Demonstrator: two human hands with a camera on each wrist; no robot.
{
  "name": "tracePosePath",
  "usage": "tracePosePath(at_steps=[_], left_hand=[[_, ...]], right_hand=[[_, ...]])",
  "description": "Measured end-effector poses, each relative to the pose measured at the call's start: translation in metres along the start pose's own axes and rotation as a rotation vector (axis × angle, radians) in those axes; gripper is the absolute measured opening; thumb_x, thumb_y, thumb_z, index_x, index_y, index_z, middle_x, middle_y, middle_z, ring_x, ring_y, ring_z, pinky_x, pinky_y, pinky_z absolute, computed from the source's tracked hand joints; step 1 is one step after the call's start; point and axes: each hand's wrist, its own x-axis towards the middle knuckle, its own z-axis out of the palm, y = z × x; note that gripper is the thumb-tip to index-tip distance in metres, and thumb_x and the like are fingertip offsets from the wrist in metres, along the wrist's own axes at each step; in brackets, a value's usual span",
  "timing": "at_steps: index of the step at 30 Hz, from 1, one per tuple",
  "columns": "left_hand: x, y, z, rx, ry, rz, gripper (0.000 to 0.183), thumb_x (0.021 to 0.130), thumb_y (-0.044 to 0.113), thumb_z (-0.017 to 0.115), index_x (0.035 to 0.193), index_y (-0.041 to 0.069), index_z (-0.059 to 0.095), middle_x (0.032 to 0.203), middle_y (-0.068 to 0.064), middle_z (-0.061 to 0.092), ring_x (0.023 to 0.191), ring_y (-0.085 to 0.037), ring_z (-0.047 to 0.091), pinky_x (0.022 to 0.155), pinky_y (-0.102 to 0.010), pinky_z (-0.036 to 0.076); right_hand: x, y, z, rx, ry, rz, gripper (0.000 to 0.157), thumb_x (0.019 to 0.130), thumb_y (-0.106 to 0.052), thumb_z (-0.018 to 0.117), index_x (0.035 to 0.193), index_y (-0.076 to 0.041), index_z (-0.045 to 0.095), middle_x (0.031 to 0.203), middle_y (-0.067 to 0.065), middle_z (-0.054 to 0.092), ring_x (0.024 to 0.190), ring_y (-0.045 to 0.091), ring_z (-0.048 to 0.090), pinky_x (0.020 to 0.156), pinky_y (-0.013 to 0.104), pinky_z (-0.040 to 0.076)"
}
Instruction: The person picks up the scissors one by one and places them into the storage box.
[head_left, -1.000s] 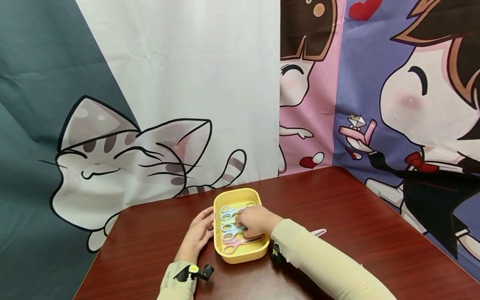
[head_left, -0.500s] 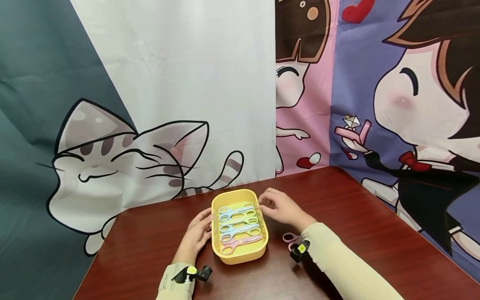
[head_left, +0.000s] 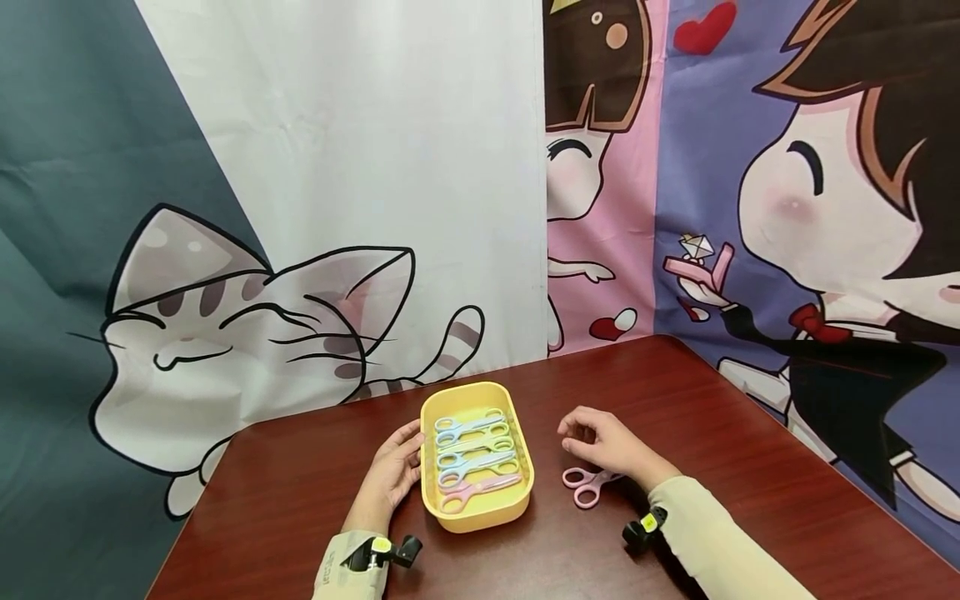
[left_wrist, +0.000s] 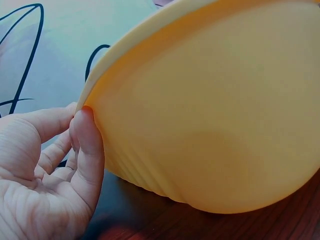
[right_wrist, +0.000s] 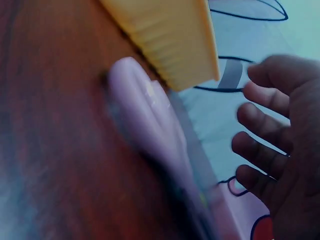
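Note:
Several children's scissors lie across the yellow box [head_left: 477, 523], among them blue scissors [head_left: 450, 478], green scissors [head_left: 495, 445] and pink scissors [head_left: 457, 498]. At the box's left side, my left hand [head_left: 392, 475] rests its fingertips on the outer wall; in the left wrist view the thumb and fingertips meet the wall right at the rim. My right hand [head_left: 611, 442] hangs to the right of the box, fingers loosely bent and holding nothing. Just below it, another pair of pink scissors [head_left: 587, 498] lies on the table, its blades partly hidden by the hand and wrist.
The dark red wooden table [head_left: 480, 571] reaches back to a cartoon-printed cloth backdrop [head_left: 480, 183]. A small wrist camera mount [head_left: 645, 528] sits on the right sleeve, close over the table.
My right hand has left the scissors inside the box and moved right, over the loose pink scissors, whose handles now show. The left hand stays at the box's side.

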Motion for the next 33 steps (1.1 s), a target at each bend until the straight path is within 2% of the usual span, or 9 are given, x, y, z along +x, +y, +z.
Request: tracePosePath(at_steps=[5,8,11,17,21,26,33], left_hand=[[0.0,-0.001,-0.001,0.014,-0.006,0.013,0.038,0.102,0.002,0.055,0.14,0.003,0.048,0.092,-0.005,0.069,0.069,-0.008,0.064,0.056,-0.023,0.057],[0.001,-0.001,-0.001,0.024,-0.009,0.02,0.039,0.102,0.002,0.055,0.141,0.002,0.047,0.093,-0.005,0.07,0.071,-0.008,0.066,0.057,-0.024,0.058],[0.002,0.0,-0.001,0.032,-0.007,0.018,0.041,0.102,0.003,0.056,0.142,0.002,0.046,0.094,-0.005,0.071,0.071,-0.008,0.066,0.058,-0.024,0.058],[0.001,0.001,0.0,0.023,-0.009,0.002,0.043,0.102,0.004,0.057,0.143,0.002,0.045,0.092,-0.005,0.07,0.069,-0.007,0.063,0.059,-0.023,0.057],[0.0,0.001,0.0,0.026,-0.016,0.0,0.043,0.103,0.004,0.056,0.144,0.002,0.044,0.094,-0.005,0.07,0.071,-0.008,0.064,0.06,-0.024,0.058],[0.0,0.001,-0.001,0.032,-0.016,0.008,0.043,0.103,0.003,0.054,0.145,0.002,0.043,0.094,-0.006,0.07,0.071,-0.008,0.064,0.059,-0.024,0.058],[0.001,-0.001,-0.002,0.03,-0.022,0.013,0.044,0.103,0.003,0.053,0.146,0.001,0.042,0.092,-0.004,0.068,0.067,-0.007,0.061,0.056,-0.022,0.056]], right_hand=[[-0.017,0.007,-0.001,0.06,-0.146,-0.032,0.031,0.08,0.004,0.069,0.108,-0.01,0.069,0.096,0.001,0.064,0.086,0.017,0.059,0.073,0.03,0.051],[-0.023,0.009,-0.002,0.063,-0.232,-0.008,0.043,0.075,0.004,0.066,0.113,-0.014,0.071,0.103,0.001,0.065,0.092,0.019,0.059,0.078,0.03,0.051],[-0.025,0.009,-0.003,0.037,-0.297,0.023,0.049,0.074,-0.002,0.066,0.12,-0.018,0.071,0.111,-0.003,0.064,0.101,0.017,0.056,0.084,0.03,0.049],[-0.026,0.002,-0.002,-0.059,-0.368,0.046,0.056,0.071,-0.025,0.082,0.125,-0.025,0.069,0.114,-0.009,0.059,0.105,0.013,0.046,0.083,0.029,0.045],[-0.026,0.002,0.001,-0.118,-0.381,0.062,0.057,0.069,-0.029,0.085,0.124,-0.029,0.069,0.112,-0.012,0.056,0.104,0.01,0.044,0.082,0.028,0.044],[-0.021,0.005,0.006,-0.123,-0.359,0.073,0.056,0.071,-0.028,0.084,0.125,-0.025,0.069,0.112,-0.011,0.056,0.105,0.011,0.045,0.083,0.028,0.045],[0.001,0.017,0.02,-0.147,-0.266,0.114,0.056,0.072,-0.026,0.085,0.126,-0.018,0.071,0.113,-0.008,0.055,0.104,0.013,0.048,0.084,0.028,0.047]])
